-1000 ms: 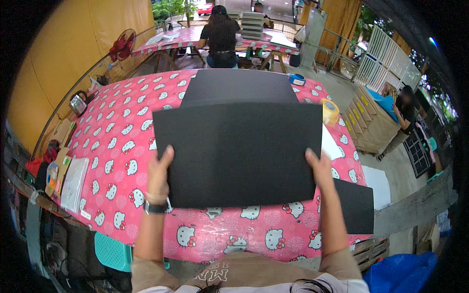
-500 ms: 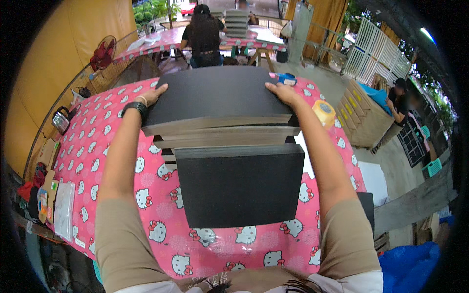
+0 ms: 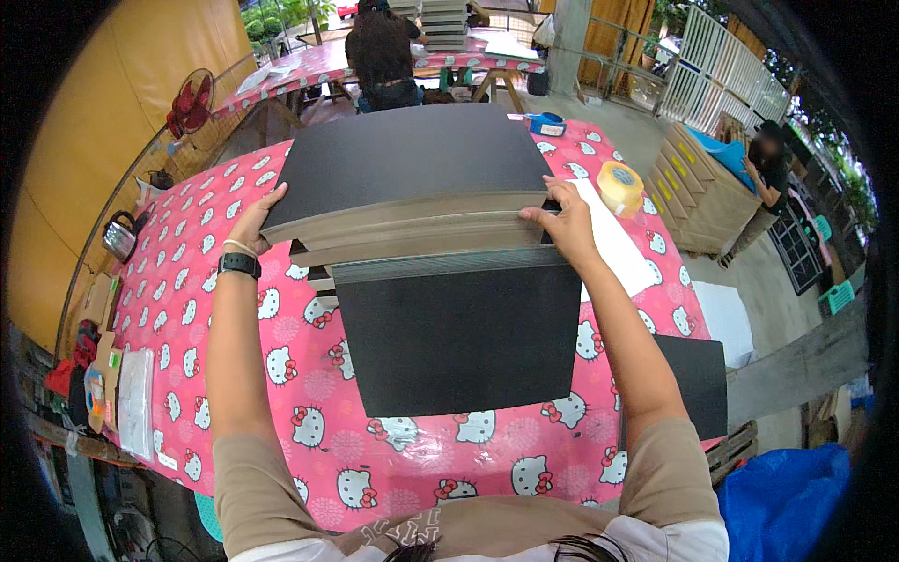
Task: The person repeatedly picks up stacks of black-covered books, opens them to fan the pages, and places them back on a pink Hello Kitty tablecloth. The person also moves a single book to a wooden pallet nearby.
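Left fingers (image 3: 266, 207), right fingers (image 3: 563, 191) holding black board stack (image 3: 403, 155), yellow tape roll (image 3: 619, 188), white sheet (image 3: 620, 251) alongside

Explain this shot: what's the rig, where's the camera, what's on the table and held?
There's no robot: a person works bare-handed, filmed by a wide fisheye camera worn on the head, looking down, so straight edges bend. The left hand and right hand touch opposite sides of a thick stack of black rectangular sheets; whether they grip or merely press isn't clear. Also on the pink patterned table cover: a white sheet, a round yellowish tape roll and a round blue roll.
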A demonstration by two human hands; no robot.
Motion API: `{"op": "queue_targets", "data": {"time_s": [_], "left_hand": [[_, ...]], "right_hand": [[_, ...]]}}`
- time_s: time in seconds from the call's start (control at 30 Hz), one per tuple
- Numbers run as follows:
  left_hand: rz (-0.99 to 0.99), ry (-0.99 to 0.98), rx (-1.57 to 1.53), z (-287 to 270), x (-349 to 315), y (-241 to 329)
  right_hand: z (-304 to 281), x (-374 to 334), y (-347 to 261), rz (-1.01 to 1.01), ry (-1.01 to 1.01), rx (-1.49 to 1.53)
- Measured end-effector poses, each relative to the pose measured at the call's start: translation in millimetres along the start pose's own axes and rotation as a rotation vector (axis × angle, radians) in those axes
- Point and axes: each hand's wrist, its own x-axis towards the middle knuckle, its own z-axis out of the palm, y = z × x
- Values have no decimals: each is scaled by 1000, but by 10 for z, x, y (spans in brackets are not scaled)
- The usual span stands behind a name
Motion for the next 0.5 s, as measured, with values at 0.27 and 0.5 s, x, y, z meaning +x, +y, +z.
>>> {"op": "queue_targets", "data": {"time_s": [0.27,0.5], "left_hand": [[36,50,68,-14,-37,-27],[524,334,-16,-107,-430,-749]], "right_hand": [[0,-40,1,54,-41,53],[-403,-606,434,267,210,148]]}}
